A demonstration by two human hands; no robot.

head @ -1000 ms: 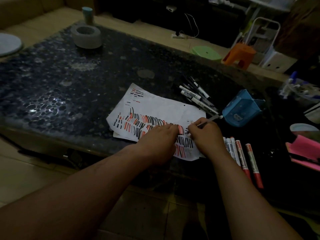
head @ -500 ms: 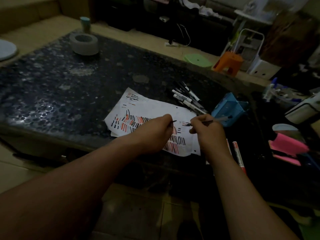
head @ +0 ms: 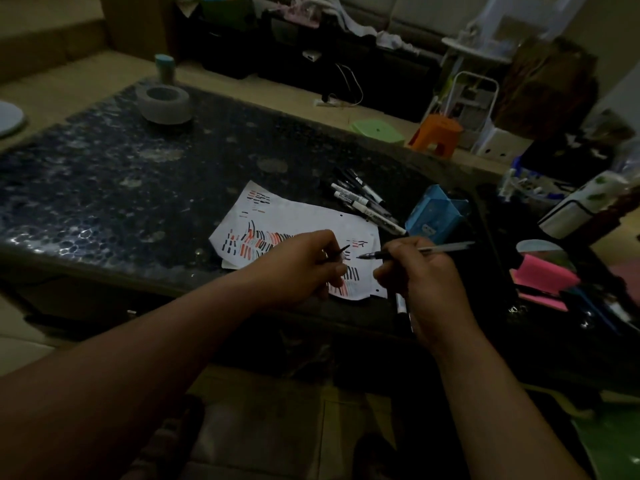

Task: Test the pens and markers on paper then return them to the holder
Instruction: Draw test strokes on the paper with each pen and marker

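Left hand (head: 304, 268) pinches a cap (head: 341, 251), right hand (head: 419, 271) grips a pen (head: 443, 248).

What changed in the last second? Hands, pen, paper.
Both hands lifted off the paper. The left hand, which was pressing the sheet, now pinches a dark cap. The right hand raised the pen and points its tip at that cap. Unchanged: the right hand's grip on the pen, the loose markers and the blue holder.

paper (head: 304, 216) on table (head: 104, 188), holder (head: 434, 216) right, markers (head: 363, 202) between
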